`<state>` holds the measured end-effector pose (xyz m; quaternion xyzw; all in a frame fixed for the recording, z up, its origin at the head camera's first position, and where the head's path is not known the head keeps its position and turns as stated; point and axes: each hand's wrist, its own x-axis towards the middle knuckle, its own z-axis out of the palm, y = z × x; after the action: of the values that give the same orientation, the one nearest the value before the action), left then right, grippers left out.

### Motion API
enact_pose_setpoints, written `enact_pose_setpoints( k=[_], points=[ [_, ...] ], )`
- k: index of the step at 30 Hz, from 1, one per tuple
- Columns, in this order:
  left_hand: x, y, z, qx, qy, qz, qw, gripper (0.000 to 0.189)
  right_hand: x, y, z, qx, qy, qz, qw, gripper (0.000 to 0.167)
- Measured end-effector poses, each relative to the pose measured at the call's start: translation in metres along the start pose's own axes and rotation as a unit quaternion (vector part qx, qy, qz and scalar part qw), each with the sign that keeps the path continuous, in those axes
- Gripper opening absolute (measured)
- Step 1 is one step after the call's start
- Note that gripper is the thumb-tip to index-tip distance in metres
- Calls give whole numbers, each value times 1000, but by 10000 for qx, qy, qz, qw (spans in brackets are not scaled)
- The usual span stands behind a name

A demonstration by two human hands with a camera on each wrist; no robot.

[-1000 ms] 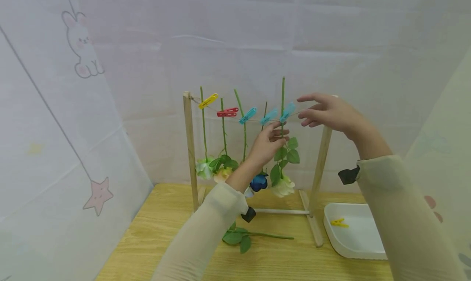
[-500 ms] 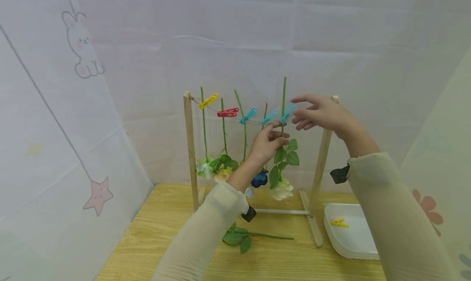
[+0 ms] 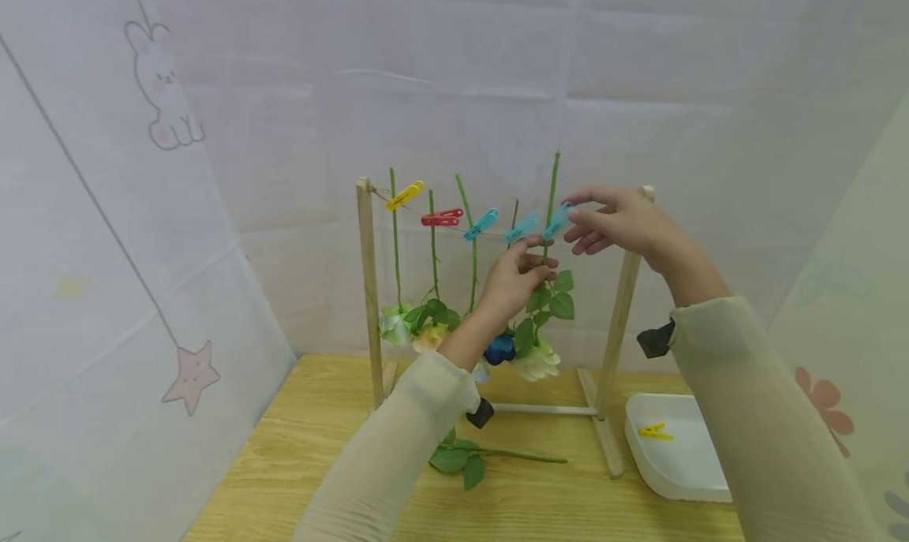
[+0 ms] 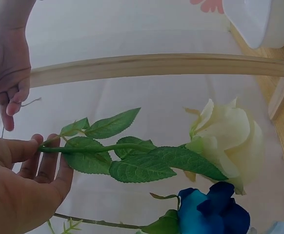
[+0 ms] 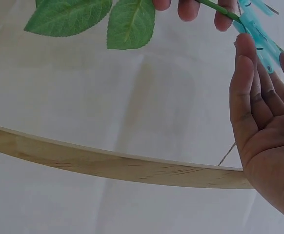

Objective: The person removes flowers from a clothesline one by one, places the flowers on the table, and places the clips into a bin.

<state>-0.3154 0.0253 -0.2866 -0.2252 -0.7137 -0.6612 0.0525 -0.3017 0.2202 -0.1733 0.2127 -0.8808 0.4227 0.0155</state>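
A white rose (image 3: 537, 360) hangs head down, its stem held to the string by a light blue clothespin (image 3: 557, 221). My left hand (image 3: 514, 278) pinches that stem just below the clip; in the left wrist view the thumb and fingertips meet on the green stem (image 4: 51, 149) above its leaves. From the right, my right hand (image 3: 618, 222) holds the clothespin's handle end between thumb and index finger, the other fingers loosely bent. The right wrist view has the blue clothespin (image 5: 256, 41) between thumb and fingers. My left forearm partly covers the flowers behind.
On the wooden frame (image 3: 367, 289), several more flowers hang from yellow, red and blue clothespins, including a blue rose (image 3: 500, 349). A leafy stem (image 3: 518, 453) lies on the table (image 3: 284, 455). At right stands a white tray (image 3: 682, 487) with a yellow clothespin (image 3: 656, 431) inside.
My right hand has moved left onto the blue clothespin and now holds it. The white rose's stem leans further right at its top, and its bloom has swung left. My left hand stays on the stem.
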Motion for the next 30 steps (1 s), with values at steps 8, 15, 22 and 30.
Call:
enact_pose_setpoints(
  k=[8, 15, 22, 30],
  points=[
    [1, -1, 1, -1, -1, 73, 10000, 33, -2, 2, 3, 142, 221, -41, 9996, 40],
    [1, -1, 1, 2, -5, 134, 9999, 33, -1, 5, 6, 296, 429, -60, 9986, 40],
    [-1, -2, -1, 9, -40, 29, 10000, 32, -1, 7, 9, 439, 774, -192, 9958, 41],
    [-4, 0, -2, 57, -120, 81, 9999, 35, -4, 13, 9, 532, 1127, -337, 9916, 41]
  ],
)
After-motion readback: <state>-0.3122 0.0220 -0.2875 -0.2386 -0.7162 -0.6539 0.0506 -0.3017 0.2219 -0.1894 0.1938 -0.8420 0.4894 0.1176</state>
